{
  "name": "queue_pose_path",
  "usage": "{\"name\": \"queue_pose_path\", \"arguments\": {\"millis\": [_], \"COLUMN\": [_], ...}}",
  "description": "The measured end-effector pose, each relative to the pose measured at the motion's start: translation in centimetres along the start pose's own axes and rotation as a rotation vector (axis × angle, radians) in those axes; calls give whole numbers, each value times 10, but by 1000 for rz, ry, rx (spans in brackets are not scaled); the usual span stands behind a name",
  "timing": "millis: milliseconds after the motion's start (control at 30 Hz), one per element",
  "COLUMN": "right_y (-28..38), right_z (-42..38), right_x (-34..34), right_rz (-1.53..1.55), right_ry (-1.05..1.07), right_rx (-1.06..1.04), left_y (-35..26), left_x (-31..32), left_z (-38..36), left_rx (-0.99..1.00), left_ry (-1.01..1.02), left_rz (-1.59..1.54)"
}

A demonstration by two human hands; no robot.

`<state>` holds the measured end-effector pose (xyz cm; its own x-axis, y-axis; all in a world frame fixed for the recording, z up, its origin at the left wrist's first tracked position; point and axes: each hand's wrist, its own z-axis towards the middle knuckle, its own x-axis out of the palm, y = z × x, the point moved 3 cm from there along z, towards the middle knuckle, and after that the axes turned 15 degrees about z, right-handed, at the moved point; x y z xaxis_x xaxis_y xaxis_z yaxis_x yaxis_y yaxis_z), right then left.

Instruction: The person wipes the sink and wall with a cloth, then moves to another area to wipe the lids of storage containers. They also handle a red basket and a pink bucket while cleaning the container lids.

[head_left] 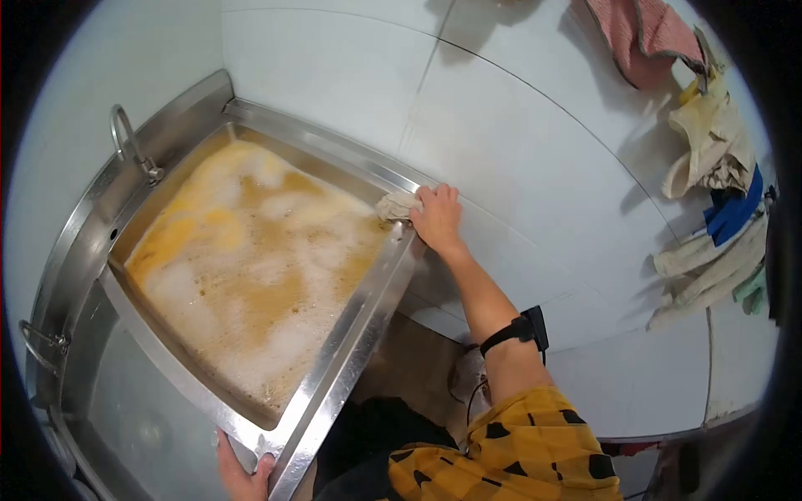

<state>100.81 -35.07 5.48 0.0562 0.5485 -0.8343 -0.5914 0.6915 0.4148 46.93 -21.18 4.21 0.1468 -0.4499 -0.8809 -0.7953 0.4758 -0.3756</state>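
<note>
A double stainless steel sink [345,367] fills the left and middle of the head view. Its larger basin holds brownish-yellow water [276,238] under patches of white foam. My right hand [438,219] is at the far right corner of that basin, its fingers closed on a crumpled whitish cloth [398,206] pressed against the rim. At the bottom, my left hand [243,478] rests at the front end of the divider between the basins. Its thumb and fingers are spread apart; the rest of it is cut off by the frame edge.
Clear water [159,401] stands in the second basin. Two curved taps [123,134] rise along the back left ledge. Pink cloths [639,37], gloves [710,146] and a blue cloth [735,209] hang on the white tiled wall at the right.
</note>
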Motion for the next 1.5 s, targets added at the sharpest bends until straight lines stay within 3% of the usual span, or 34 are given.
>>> {"name": "queue_pose_path", "arguments": {"millis": [133, 200, 400, 467, 500, 567, 667, 767, 833, 900, 967, 1033, 1067, 1133, 1233, 1300, 1400, 1500], "right_y": [-16, -21, 17, 39, 33, 21, -26, -64, -115, -153, -158, -141, -131, -108, -62, -24, 21, 66], "right_z": [0, -4, 51, 78, 94, 118, 111, 71, 38, 8, -11, 3, 10, 27, 73, 104, 157, 181], "right_x": [-26, -59, -139, -137, -128, -94, -64, -68, -57, -56, -64, -67, -73, -82, -75, -55, 5, 44], "right_rz": [297, 708, 383, 12, 20, -484, -536, -584, -465, -634, -664, -709, -691, -677, -772, -708, -611, -600], "right_ry": [-211, -249, -397, -437, -424, -325, -139, 201, 357, 527, 558, 580, 521, 446, 304, 316, 330, 200], "right_rx": [13, 179, -117, -509, -520, -838, -1055, -984, -793, -800, -861, -949, -935, -937, -1098, -1174, -1249, -1210], "left_y": [-1, 2, -3, -10, -10, -9, 7, 11, 5, -2, -2, 5, 9, -2, 7, -1, 0, 14], "left_x": [-4, -4, -3, -10, -8, -8, 8, 11, 7, 3, 2, 9, 11, 0, 6, -1, -6, 5], "left_z": [-1, 1, 1, 1, 0, 0, 0, 0, 2, 2, 2, -1, -3, 5, 4, 4, 6, 0], "left_rx": [31, 56, 25, -2, -30, -55, -39, -126, -171, -216, -226, -183, -196, -235, -220, -203, -222, -285], "left_ry": [7, 26, 60, 86, 80, 94, 63, 63, 83, 125, 108, -15, -25, 139, 9, -63, -6, 8], "left_rz": [13, 8, 24, 29, 44, 43, 28, -27, -33, -56, -57, 26, 9, 31, 11, -16, -13, -139]}}
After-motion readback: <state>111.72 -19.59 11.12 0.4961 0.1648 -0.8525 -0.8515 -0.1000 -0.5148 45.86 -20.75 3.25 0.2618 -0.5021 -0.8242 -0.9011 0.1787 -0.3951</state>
